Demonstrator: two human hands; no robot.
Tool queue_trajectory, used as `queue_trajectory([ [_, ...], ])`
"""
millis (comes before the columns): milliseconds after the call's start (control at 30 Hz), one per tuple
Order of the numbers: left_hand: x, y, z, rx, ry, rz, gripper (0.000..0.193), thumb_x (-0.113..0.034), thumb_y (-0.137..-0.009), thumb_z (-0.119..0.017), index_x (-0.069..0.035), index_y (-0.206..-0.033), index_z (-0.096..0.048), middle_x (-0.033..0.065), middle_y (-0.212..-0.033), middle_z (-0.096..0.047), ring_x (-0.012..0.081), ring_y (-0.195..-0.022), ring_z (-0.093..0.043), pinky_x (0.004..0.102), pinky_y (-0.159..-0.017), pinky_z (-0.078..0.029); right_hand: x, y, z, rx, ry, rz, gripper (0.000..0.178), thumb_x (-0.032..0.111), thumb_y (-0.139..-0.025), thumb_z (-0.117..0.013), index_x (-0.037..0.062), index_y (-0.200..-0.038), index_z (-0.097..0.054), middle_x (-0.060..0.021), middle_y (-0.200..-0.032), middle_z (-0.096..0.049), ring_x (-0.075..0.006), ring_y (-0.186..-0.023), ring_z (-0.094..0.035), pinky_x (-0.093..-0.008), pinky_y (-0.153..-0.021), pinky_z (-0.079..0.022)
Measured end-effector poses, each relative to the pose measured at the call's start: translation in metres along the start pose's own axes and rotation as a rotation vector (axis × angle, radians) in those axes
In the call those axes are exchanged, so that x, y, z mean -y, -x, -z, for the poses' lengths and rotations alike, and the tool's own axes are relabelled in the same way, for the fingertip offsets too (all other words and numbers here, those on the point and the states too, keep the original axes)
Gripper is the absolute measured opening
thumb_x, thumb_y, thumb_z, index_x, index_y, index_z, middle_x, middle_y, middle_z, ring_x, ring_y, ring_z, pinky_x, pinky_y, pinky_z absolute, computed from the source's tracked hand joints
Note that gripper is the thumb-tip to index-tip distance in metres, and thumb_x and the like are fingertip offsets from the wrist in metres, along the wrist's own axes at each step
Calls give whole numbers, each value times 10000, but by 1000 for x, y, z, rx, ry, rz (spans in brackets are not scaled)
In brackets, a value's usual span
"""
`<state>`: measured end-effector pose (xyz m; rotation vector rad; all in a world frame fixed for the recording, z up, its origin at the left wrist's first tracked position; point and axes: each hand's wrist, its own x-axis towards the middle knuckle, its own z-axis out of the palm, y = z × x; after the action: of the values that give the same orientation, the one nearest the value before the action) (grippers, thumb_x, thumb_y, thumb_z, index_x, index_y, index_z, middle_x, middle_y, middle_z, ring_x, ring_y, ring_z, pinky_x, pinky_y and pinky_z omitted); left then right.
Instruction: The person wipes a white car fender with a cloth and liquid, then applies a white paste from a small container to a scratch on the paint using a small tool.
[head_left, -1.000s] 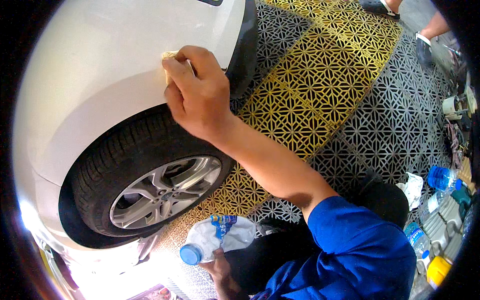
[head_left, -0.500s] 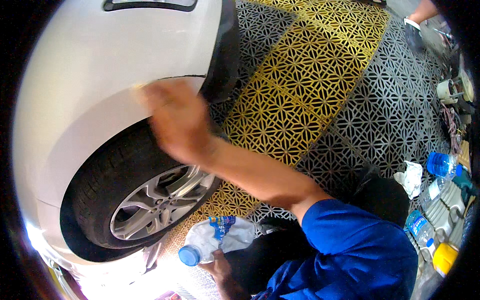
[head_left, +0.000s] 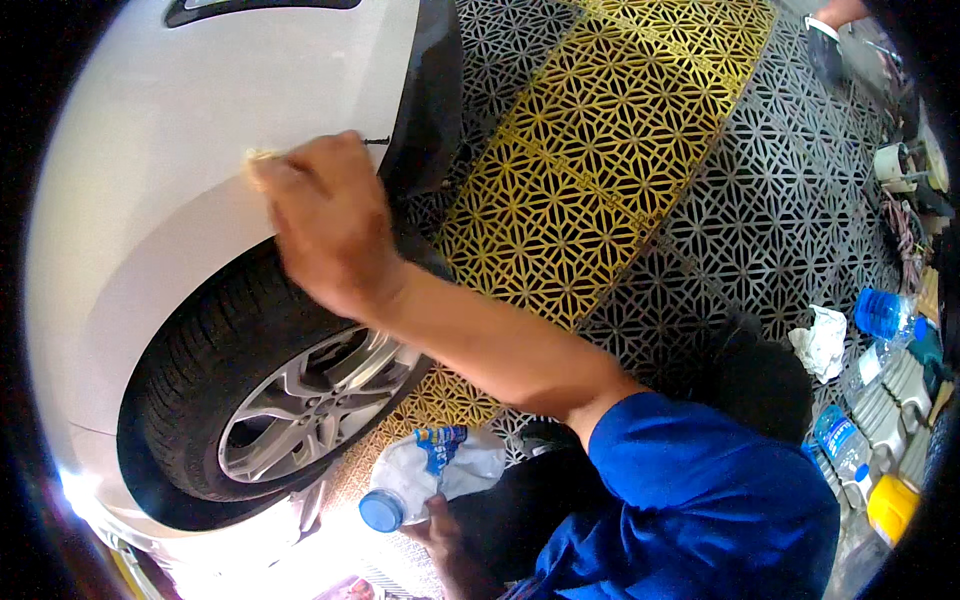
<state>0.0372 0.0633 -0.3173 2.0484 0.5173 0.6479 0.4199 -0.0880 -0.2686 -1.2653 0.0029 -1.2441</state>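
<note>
Blurred right hand (head_left: 335,225) stretched out to the left over a white car panel (head_left: 180,130), in a narrow pinch around a small cream pad (head_left: 262,170). Pad just above the curved wheel arch (head_left: 185,290); contact with the paint too blurred to tell. Wide, smooth stretch of panel to the left of the pad and beyond it. To the right, close to the knuckles, a short dark seam (head_left: 376,141), then the panel's edge, bordered by black trim (head_left: 425,100). Nearer, a black tyre (head_left: 200,410) and silver wheel (head_left: 316,408).

Left hand (head_left: 437,535) at the near side, closed around a clear plastic bottle (head_left: 470,465) tilted on its side, blue cap (head_left: 381,510) to the left, apart from the wheel. Beyond the bare forearm (head_left: 490,340), broad patterned floor tiles, yellow (head_left: 620,130) and grey (head_left: 760,200). Along the right edge, crumpled white paper (head_left: 822,343) and a yellow container (head_left: 892,508); far right, another person's foot (head_left: 826,50).
</note>
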Motion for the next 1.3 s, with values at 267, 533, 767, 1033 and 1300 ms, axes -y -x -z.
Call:
queue_trajectory([
  [267,-31,-10,-12,153,105,91,664,-54,-845,-785,1,-1406,-435,171,-1298,-594,265,-1111,-593,415,-993,-482,-26,13,6,-44,97,-269,168,-82,-815,-603,11,-946,-652,-163,-859,-550,-345,-818,-524,-473,-695,-415],
  [533,-14,-9,-4,104,42,10,596,-138,-870,-800,32,-1356,-499,152,-1244,-630,229,-1058,-605,386,-881,-516,-42,13,18,8,145,-146,126,-44,-818,-612,-1,-934,-640,-153,-863,-541,-353,-806,-511,-471,-722,-418],
  [767,-35,-19,-26,218,-152,-9,613,-344,-908,-784,78,-1295,-564,136,-1161,-669,225,-987,-635,347,-868,-503,-1,-8,-1,2,-79,15,133,-40,-770,-617,25,-885,-602,-153,-830,-543,-362,-783,-524,-492,-697,-425],
  [1033,-60,-14,-30,206,-76,58,698,-315,-880,-803,93,-1355,-496,168,-1275,-614,277,-1140,-600,417,-998,-467,-32,14,28,40,281,-353,145,-13,-838,-648,11,-981,-655,-169,-933,-571,-373,-929,-543,-479,-797,-448],
  [1300,-18,-15,-12,150,17,34,663,-239,-897,-799,59,-1391,-472,179,-1303,-607,285,-1136,-611,429,-995,-483,-29,-9,22,-30,21,-341,156,-7,-877,-668,0,-1022,-610,-172,-991,-583,-385,-915,-597,-453,-807,-503],
])
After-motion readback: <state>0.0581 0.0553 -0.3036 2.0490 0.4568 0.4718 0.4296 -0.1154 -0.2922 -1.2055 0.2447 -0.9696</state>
